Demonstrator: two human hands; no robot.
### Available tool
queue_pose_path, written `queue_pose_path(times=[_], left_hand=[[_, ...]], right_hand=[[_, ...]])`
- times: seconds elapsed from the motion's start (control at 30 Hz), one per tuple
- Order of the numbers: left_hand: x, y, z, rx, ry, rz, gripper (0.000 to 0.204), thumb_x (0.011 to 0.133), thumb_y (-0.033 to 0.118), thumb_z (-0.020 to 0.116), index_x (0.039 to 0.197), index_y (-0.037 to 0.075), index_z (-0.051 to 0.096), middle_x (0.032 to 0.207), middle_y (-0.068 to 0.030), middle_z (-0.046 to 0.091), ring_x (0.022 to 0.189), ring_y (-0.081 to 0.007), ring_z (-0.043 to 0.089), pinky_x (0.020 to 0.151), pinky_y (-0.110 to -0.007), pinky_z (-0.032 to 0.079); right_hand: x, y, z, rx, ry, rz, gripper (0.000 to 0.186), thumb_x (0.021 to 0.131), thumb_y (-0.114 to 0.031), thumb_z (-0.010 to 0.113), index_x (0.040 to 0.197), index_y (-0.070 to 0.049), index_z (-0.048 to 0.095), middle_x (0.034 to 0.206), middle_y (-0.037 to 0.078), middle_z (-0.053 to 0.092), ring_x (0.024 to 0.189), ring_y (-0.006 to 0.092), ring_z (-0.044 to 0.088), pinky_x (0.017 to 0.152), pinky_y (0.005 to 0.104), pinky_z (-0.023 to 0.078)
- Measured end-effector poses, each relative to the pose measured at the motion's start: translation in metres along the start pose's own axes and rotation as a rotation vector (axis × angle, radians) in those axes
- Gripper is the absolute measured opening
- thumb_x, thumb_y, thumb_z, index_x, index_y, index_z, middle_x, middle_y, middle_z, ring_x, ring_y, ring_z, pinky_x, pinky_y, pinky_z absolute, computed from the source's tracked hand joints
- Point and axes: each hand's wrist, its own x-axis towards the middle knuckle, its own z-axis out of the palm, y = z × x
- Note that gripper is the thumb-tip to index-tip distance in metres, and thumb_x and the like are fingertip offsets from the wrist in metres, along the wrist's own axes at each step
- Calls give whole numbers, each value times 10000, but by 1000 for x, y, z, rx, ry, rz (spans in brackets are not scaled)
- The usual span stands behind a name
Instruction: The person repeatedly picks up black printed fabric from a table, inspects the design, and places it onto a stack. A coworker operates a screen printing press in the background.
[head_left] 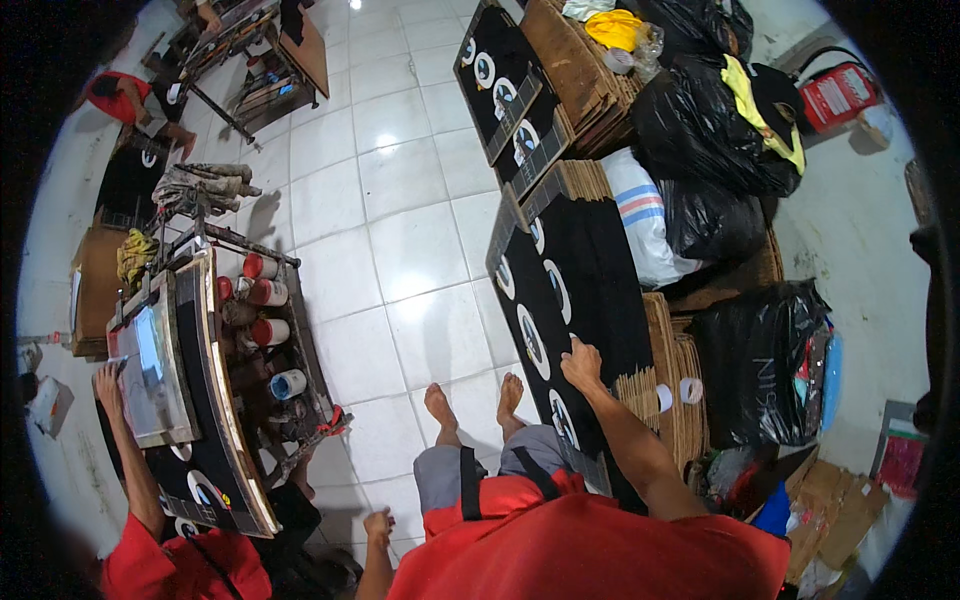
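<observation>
My right hand (582,360) is at the black fabric (610,280) laid over boards on the right, index finger stretched to it and the other fingers bent. White oval prints (560,290) with small dark-and-blue designs run along the fabric. My left hand (378,525) hangs low over the tiles, left of my legs, fingers loosely bent and apart, holding nothing.
At left, a co-worker's hand (108,385) is at a screen frame (180,420) beside red-lidded tubs (265,290). Another person (110,95) works farther back. Black bags (740,370), cardboard stacks (660,380) and a red extinguisher (835,95) line the right. Tiled floor (390,250) runs between.
</observation>
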Motion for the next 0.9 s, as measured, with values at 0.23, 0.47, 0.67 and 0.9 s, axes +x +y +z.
queue_pose_path(times=[0.23,0.47,0.67,0.9], left_hand=[[-98,-48,108,-137,-208,-12,200,815,244,632,899,64,607,769,-51,637,692,-154,607,622,-302,452],[-121,-62,128,-196,-159,-79,164,816,188,624,911,54,609,774,-56,630,715,-167,611,620,-297,452],[-94,-81,101,-394,-9,-37,139,815,113,618,904,12,584,719,-108,608,610,-210,592,509,-330,497],[-103,-73,110,-359,-85,-59,159,824,162,633,872,21,578,714,-100,612,621,-209,600,530,-329,492]], right_hand=[[60,66,23,8,39,38,323,743,-109,624,1003,74,569,850,290,614,842,452,594,785,494,458],[123,90,43,-2,83,17,324,733,-108,637,1003,60,574,836,277,618,836,438,597,766,488,460],[163,99,61,-41,81,103,231,741,-118,623,897,43,567,835,270,621,817,435,602,756,493,462],[177,112,73,-82,78,181,192,755,-117,615,877,25,574,821,236,635,815,402,621,747,481,477]])
